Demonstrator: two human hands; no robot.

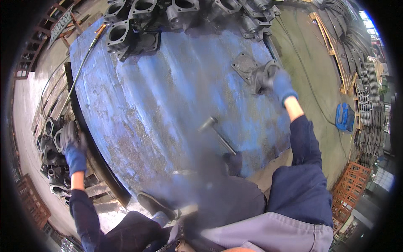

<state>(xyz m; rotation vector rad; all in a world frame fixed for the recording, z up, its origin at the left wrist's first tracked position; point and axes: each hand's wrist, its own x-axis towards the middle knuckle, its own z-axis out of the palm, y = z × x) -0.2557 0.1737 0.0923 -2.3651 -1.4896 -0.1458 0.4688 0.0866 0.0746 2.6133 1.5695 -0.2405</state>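
Observation:
On the right part of the blue worktable, my right hand, in a blue and grey glove, grips the round end of a dark grey metal casting. A flat flange with holes forms the casting's other end. My left hand, gloved alike, reaches off the table's left side to a pile of similar castings; its fingers are blurred and I cannot tell whether they hold one. A hammer lies on the table between my arms, its head pointing away from me.
More castings stand along the table's far edge. A thin rod with an orange end leans at the left edge, above a wooden pallet. On the floor at right are a blue plastic case, a cable and an orange-brown crate.

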